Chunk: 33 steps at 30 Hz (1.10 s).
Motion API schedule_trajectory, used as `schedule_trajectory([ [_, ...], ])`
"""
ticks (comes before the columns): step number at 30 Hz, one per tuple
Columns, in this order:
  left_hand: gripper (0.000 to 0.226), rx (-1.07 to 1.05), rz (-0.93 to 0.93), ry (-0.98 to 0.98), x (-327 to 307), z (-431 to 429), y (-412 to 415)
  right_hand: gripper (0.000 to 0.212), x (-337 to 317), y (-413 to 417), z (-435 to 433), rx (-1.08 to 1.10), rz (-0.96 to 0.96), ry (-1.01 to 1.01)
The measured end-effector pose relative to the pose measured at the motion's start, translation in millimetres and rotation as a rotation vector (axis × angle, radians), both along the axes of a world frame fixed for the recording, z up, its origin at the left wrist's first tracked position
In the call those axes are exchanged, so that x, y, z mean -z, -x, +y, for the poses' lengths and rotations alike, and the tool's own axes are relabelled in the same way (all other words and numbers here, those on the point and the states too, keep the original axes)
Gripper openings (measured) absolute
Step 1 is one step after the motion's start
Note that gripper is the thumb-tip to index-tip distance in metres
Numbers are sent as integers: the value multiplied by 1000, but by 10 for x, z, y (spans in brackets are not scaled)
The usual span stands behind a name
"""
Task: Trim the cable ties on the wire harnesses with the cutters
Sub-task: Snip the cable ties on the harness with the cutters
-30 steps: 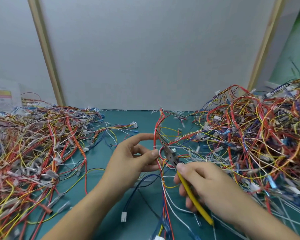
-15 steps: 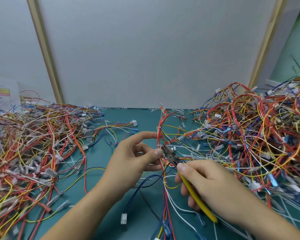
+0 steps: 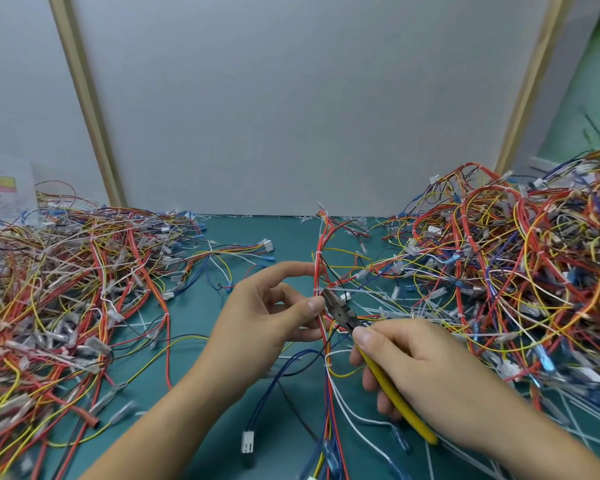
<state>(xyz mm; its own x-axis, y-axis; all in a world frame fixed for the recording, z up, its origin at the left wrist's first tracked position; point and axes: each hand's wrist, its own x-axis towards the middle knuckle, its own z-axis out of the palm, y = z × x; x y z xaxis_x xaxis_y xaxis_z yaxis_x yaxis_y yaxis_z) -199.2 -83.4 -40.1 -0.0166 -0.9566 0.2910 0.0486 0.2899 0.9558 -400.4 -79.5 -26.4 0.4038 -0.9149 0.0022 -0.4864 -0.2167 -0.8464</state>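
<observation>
left hand pinching harness, cutters seemingly at tie

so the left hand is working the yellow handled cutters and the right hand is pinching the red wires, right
Hands are swapped. In the head view the right hand works the yellow-handled cutters, and the left hand pinches the red wires.

two hands, one cutters, two wire piles
</observation>
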Motion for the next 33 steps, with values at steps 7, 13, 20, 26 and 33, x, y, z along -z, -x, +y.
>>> schedule_trajectory([
  [7,29,7,5,1,-2,2,4,53,29,8,-4,-10,28,39],
  [13,29,13,5,4,0,5,0,53,55,-7,-14,-7,-21,29],
  [20,29,19,6,6,3,6,1,52,58,-10,-14,11,-8,36],
  [26,28,15,-1,0,10,3,6,39,75,19,-33,0,-3,30],
  [33,28,16,34,-33,10,1,14,40,43,11,7,-19,-45,1],
])
